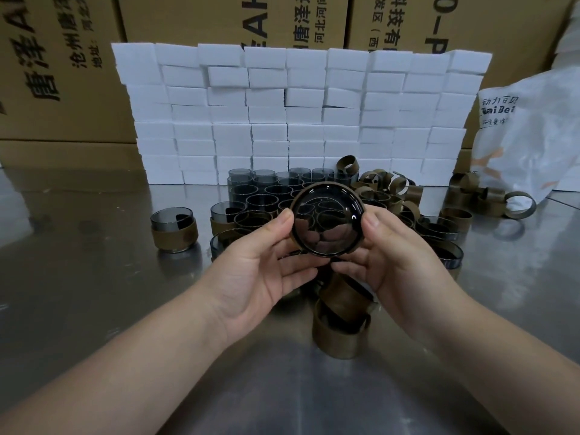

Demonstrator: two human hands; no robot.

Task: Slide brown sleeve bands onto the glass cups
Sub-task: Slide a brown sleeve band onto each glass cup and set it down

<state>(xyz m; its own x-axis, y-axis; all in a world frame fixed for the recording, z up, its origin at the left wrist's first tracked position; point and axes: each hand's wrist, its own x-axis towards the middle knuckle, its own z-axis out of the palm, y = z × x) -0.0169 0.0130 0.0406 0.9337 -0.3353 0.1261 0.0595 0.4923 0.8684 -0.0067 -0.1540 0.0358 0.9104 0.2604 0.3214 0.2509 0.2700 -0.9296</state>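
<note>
You are holding a glass cup [327,221] between your left hand [266,268] and right hand [398,262], fingers pinching its brown band [356,196]. Next, I think, you are pushing the band on snug.

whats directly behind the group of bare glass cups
A wall of stacked white foam blocks rises behind the bare glass cups. Cardboard boxes show above it; what's behind the blocks lower down is hidden.

Packing workshop / warehouse bench.
Printed shipping cartons [72,67], stacked white boxes [298,114], bulk glass cups [270,189] on steel table [78,277].
</note>
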